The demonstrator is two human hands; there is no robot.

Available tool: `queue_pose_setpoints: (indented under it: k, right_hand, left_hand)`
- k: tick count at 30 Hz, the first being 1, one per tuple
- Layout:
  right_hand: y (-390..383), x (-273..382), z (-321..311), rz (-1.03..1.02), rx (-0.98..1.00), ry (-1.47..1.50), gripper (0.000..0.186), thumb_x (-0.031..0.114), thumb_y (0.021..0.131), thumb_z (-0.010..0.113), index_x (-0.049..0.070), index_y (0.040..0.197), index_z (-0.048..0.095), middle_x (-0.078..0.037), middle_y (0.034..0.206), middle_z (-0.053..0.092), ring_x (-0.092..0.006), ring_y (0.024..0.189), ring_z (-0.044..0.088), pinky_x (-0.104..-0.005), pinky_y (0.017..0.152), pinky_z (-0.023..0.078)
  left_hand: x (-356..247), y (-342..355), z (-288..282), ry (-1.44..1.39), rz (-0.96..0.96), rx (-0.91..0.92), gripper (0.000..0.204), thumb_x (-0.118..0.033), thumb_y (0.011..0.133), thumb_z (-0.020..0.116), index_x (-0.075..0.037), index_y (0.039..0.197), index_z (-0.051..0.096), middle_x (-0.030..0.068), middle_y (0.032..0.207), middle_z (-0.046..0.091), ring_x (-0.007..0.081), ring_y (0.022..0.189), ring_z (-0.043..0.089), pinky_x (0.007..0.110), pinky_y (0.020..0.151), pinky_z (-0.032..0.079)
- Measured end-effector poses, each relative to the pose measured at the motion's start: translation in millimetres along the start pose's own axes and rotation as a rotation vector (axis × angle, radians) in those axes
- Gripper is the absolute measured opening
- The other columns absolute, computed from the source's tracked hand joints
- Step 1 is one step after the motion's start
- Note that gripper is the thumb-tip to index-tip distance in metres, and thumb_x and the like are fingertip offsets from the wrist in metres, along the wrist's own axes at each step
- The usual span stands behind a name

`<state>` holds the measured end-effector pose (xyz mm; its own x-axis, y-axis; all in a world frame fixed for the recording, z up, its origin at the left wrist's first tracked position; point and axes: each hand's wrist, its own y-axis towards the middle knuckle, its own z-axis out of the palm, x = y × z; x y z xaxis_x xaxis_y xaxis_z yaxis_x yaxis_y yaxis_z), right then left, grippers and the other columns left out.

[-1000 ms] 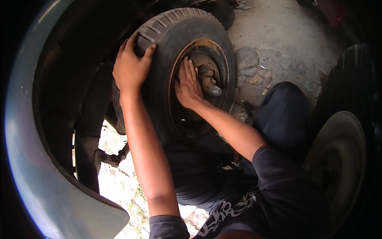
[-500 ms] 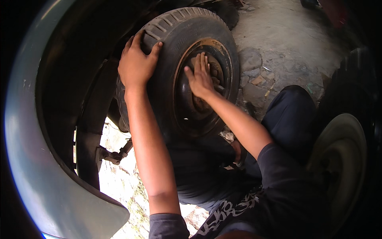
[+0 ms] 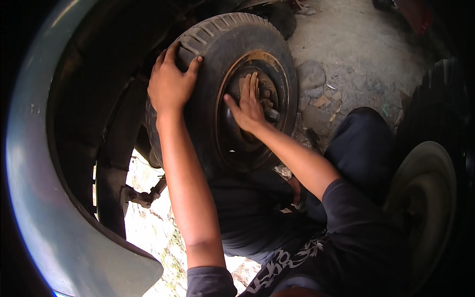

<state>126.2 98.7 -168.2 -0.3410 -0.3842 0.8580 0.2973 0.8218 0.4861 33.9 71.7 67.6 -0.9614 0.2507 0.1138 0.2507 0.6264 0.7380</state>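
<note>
In the head view, the wheel's tire (image 3: 210, 81) stands on edge in front of you, just right of the opening inside the curved fender (image 3: 29, 163), with its open face turned toward your right. Your left grip (image 3: 172, 88) is spread over the tread and upper sidewall, thumb well apart from the fingers, clasping nothing all the way round. Your right grip (image 3: 247, 106) reaches inside the rim (image 3: 230, 141), its fingers laid nearly together and the thumb stuck out, in front of the rusty hub (image 3: 267, 94); whether the palm presses on metal you cannot tell from here. The step looks like steadying or turning the wheel by hand. To do it well, keep the left palm broad on the rubber, since the tread should give better purchase than the smooth sidewall. Push with the flat of the right hand, and mind that the thumb and fingertips don't catch between the hub's projecting parts and the rim. Keep your bent knee (image 3: 358, 131) clear of the tire, which is probably heavy.
</note>
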Motion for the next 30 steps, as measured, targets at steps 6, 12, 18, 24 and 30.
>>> queue_pose_setpoints:
  k: [6, 12, 18, 24, 30]
  right_hand:
    - [-46.5, 7.7, 15.1, -0.065, 0.093, -0.073, 0.105, 0.039, 0.110, 0.061, -0.016, 0.167, -0.008, -0.046, 0.173, -0.009, -0.0558, 0.165, 0.004, -0.0556, 0.137, 0.013]
    - [-56.5, 5.4, 36.3, -0.064, -0.075, 0.140, 0.099, 0.034, 0.112, 0.058, -0.016, 0.167, -0.006, -0.044, 0.174, -0.007, -0.0563, 0.165, 0.006, -0.0567, 0.137, 0.014]
    - [-106.2, 1.1, 26.6, -0.234, 0.124, -0.098, 0.094, 0.025, 0.109, 0.063, -0.018, 0.167, 0.003, -0.043, 0.174, -0.007, -0.0574, 0.163, 0.017, -0.0596, 0.135, 0.021]
    - [-89.7, -4.6, 28.0, -0.233, 0.026, -0.071, 0.092, 0.022, 0.107, 0.065, -0.017, 0.167, 0.007, -0.042, 0.175, -0.003, -0.0552, 0.164, 0.016, -0.0587, 0.134, 0.023]
    - [-122.6, -18.4, 29.9, -0.339, 0.151, -0.129, 0.093, 0.015, 0.103, 0.068, -0.018, 0.166, 0.008, -0.044, 0.174, -0.003, -0.0566, 0.164, 0.011, -0.0615, 0.134, 0.018]
  left_hand:
    - [0.5, -2.1, 0.6, 0.005, -0.020, 0.009, 0.074, -0.061, 0.091, 0.077, -0.025, 0.154, 0.063, 0.0114, 0.153, 0.066, 0.0351, 0.139, 0.065, 0.050, 0.113, 0.053]
    - [-1.3, -0.1, 2.3, -0.009, 0.001, 0.000, 0.074, -0.061, 0.091, 0.077, -0.025, 0.155, 0.063, 0.0109, 0.153, 0.066, 0.0347, 0.139, 0.065, 0.050, 0.113, 0.053]
    - [1.4, -2.8, 0.9, -0.003, -0.007, 0.003, 0.074, -0.061, 0.091, 0.077, -0.025, 0.155, 0.063, 0.0108, 0.153, 0.067, 0.0347, 0.139, 0.065, 0.050, 0.113, 0.053]
    - [-0.7, -1.7, 0.3, -0.009, 0.001, 0.007, 0.075, -0.060, 0.091, 0.077, -0.024, 0.155, 0.062, 0.0111, 0.153, 0.066, 0.0348, 0.140, 0.064, 0.050, 0.113, 0.052]
    - [0.6, -2.8, 0.3, -0.020, 0.002, 0.003, 0.074, -0.061, 0.091, 0.077, -0.024, 0.154, 0.063, 0.0107, 0.154, 0.066, 0.0350, 0.140, 0.064, 0.050, 0.113, 0.053]
